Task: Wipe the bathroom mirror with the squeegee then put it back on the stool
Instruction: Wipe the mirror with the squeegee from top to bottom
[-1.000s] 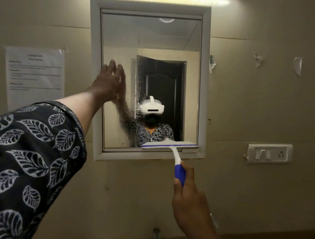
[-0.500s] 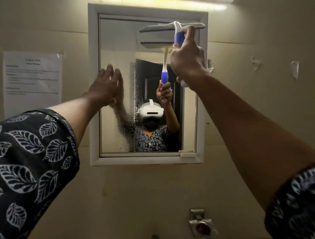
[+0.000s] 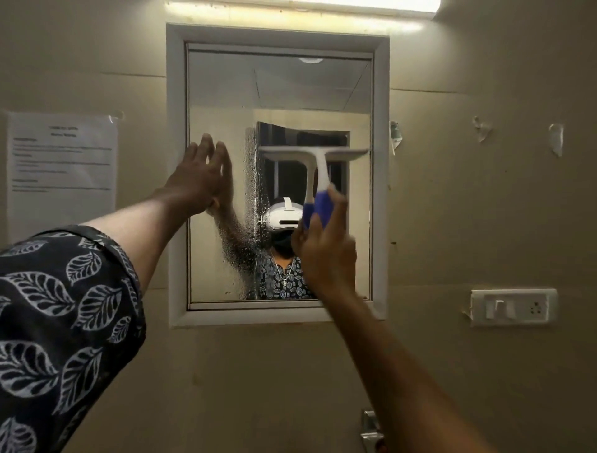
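Left hand (image 3: pixel 203 181) rests flat at the mirror (image 3: pixel 281 90) edge while right hand (image 3: pixel 326 252) grips the squeegee (image 3: pixel 315 155).

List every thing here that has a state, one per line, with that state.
mirror, droplets in a strip left of centre, right part clear
squeegee, held blade-up and level before the mirror's right half, blurred
left hand, open, flat against the mirror's left edge
right hand, grips the squeegee's blue handle
tube light, on
paper notice, taped to the wall

Left hand (image 3: pixel 202 176) flat, right hand (image 3: pixel 323 249) curled.
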Tool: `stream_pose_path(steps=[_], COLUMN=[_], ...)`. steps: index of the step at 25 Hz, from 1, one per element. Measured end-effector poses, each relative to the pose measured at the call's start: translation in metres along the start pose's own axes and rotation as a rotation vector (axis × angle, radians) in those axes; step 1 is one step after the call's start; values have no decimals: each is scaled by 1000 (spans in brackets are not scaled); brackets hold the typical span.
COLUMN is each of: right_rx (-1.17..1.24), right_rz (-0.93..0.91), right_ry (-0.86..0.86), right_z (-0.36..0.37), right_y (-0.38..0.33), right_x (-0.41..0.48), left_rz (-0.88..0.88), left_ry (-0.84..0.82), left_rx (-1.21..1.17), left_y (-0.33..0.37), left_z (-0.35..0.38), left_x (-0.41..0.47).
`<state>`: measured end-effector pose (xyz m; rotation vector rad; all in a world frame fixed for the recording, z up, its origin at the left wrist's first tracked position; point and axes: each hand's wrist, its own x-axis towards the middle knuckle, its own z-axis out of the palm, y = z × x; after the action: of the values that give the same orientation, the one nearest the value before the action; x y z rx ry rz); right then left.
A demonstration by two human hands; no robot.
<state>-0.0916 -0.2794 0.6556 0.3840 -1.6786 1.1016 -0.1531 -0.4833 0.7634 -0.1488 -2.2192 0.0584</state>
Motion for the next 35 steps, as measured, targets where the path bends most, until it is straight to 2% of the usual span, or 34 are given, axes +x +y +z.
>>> stream_pose_path(steps=[5,7,10,12,14,16,19,24,28,35], right_rx=[-57,-102,-222,-90,-61,-15,42,50,2,-23], right_rz=[112,77,54,145,219,105,-41,-137,-116,-139], right_ry=[7,-38,-6,41,-5,68,28,53,95,41], right_z=[1,-6,-14,-19,-20,-25,-31,-28,-14,-10], right_y=[55,64,76,73,65,49,12,-36,-46,-55], right_x=[-135,-166,-183,-183,-179,-155,-59,80,125,155], left_rz=[-14,-16,-20,-21,-20,-21,-18,-17,-3,-3], left_ry=[-4,-8,-12,-14,-12,-12,-11,-7,-3,-13], left_rx=[0,-4,-8,-11,-20,-27,-24,-34,-5,-6], left_y=[2,2,3,4,3,3,2,1,-1,-1], left_z=[0,-1,-2,-2,-2,-3,-2,0,1,3], left_x=[-1,-2,-3,-4,-4,-5,-4,-2,-1,-2])
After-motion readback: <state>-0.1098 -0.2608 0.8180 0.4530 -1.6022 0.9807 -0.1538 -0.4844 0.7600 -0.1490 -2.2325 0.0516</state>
